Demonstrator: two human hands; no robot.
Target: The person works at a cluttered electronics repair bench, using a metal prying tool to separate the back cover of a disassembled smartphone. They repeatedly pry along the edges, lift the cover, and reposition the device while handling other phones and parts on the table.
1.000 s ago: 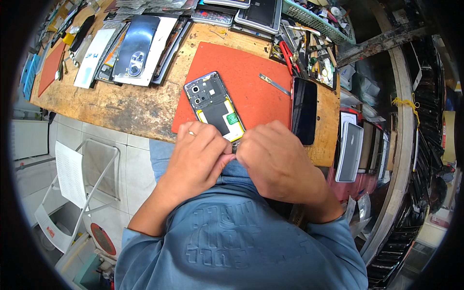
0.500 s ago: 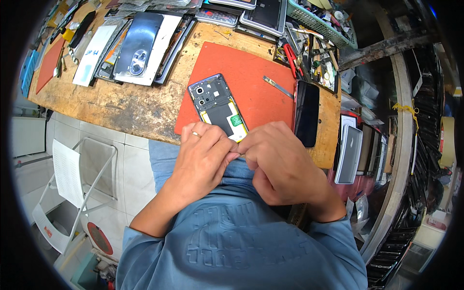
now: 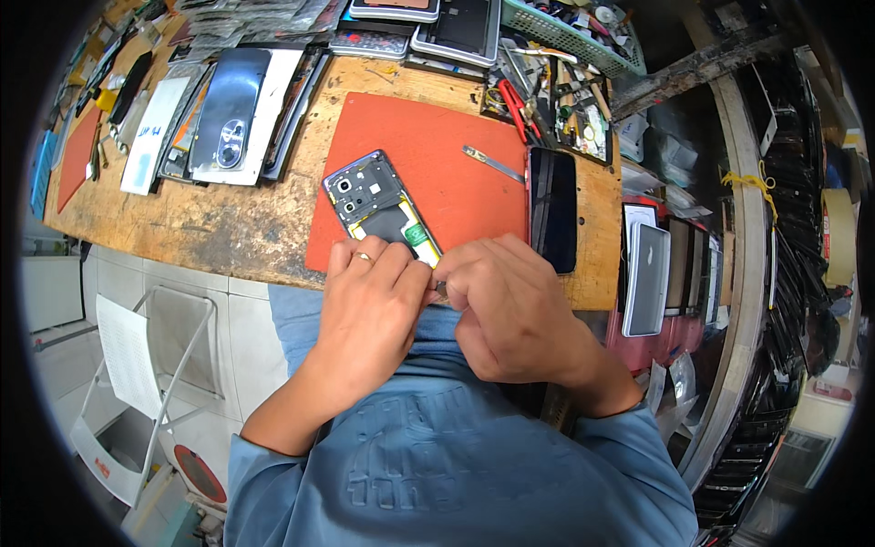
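Observation:
A smartphone [image 3: 374, 193] with its back cover off lies tilted over the near edge of a red mat [image 3: 428, 132]. Its camera lenses and dark inner cover face up, and a green label shows lower down. My left hand [image 3: 369, 296] is closed around the phone's lower end, hiding that part. At the phone's lower right corner, my right hand [image 3: 510, 310] has its fingers pinched together; whatever is between them is hidden. A flat metal strip [image 3: 492, 164] rests on the mat, beside a second phone [image 3: 552, 214] with a dark screen.
Red-handled pliers [image 3: 512, 109] lie by a tray of tools [image 3: 583, 118] at the back right, below a pale green basket [image 3: 583, 41]. Phone panels [image 3: 232, 109] are stacked at the back left of the wooden workbench [image 3: 182, 228]. A white folding chair [image 3: 128, 356] stands left.
The whole view has shifted, so the bench things sit a little further left and mostly lower. Both hands keep their places at the phone's lower end.

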